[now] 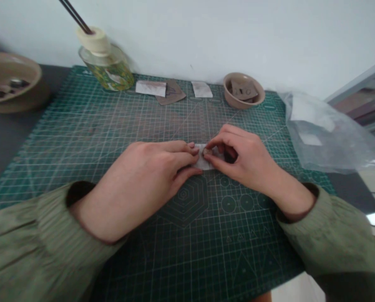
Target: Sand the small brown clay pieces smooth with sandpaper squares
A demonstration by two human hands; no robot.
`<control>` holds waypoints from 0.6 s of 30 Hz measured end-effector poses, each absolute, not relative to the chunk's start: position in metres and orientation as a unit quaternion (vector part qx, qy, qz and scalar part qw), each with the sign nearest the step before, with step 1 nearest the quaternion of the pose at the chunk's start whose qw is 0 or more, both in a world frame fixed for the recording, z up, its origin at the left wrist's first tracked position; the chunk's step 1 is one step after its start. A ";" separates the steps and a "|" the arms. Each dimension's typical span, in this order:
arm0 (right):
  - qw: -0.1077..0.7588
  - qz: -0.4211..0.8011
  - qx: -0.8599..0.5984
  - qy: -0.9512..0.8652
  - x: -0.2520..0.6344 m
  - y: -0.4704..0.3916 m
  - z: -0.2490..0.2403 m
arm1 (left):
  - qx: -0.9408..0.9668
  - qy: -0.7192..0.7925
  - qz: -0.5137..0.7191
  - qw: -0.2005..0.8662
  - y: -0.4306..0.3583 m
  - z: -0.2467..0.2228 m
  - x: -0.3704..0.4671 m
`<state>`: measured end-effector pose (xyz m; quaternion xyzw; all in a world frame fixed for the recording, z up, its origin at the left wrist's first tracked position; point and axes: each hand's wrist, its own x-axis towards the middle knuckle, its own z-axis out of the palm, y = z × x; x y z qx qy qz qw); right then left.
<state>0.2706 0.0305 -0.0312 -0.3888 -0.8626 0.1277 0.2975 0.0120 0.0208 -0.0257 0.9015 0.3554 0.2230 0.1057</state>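
On the green cutting mat [112, 121] lies a small white paper piece [202, 162], between my two hands. My left hand [152, 176] rests palm down on the paper's left end, its fingers pressed together. Thumb and index finger of my right hand [242, 157] pinch a small greyish-brown lump [207, 152] against the paper. The right part of the paper is partly hidden beneath my right hand.
Along the back stand a glass bottle [110, 69] with dark sticks, a white strip [150, 88] on brown card [171, 93], another white piece [201, 89] and a small bowl [230, 98]. A larger bowl [14, 100] is left, a clear plastic bag [329, 142] right.
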 end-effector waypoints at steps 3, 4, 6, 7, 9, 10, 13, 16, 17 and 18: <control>0.296 0.141 -0.381 -0.864 0.269 0.029 -0.032 | 0.901 0.355 0.229 0.103 0.021 -0.027 0.013; 0.296 0.146 -0.377 -0.865 0.269 0.029 -0.031 | 0.899 0.355 0.232 0.108 0.021 -0.027 0.013; 0.294 0.155 -0.371 -0.867 0.270 0.027 -0.031 | 0.895 0.358 0.238 0.119 0.021 -0.029 0.013; 0.293 0.159 -0.369 -0.868 0.271 0.026 -0.030 | 0.894 0.359 0.239 0.121 0.021 -0.029 0.013; 0.290 0.160 -0.368 -0.869 0.273 0.026 -0.030 | 0.896 0.358 0.237 0.115 0.021 -0.030 0.013; 0.289 0.158 -0.370 -0.869 0.275 0.025 -0.030 | 0.897 0.357 0.236 0.111 0.021 -0.030 0.013; 0.287 0.141 -0.382 -0.867 0.280 0.027 -0.031 | 0.899 0.356 0.234 0.107 0.020 -0.029 0.013; 0.288 0.124 -0.390 -0.866 0.281 0.031 -0.031 | 0.896 0.360 0.236 0.114 0.020 -0.029 0.013; 0.289 0.121 -0.391 -0.866 0.280 0.032 -0.032 | 0.894 0.362 0.237 0.120 0.020 -0.029 0.013; 0.291 0.119 -0.390 -0.865 0.279 0.034 -0.032 | 0.891 0.364 0.238 0.126 0.020 -0.029 0.013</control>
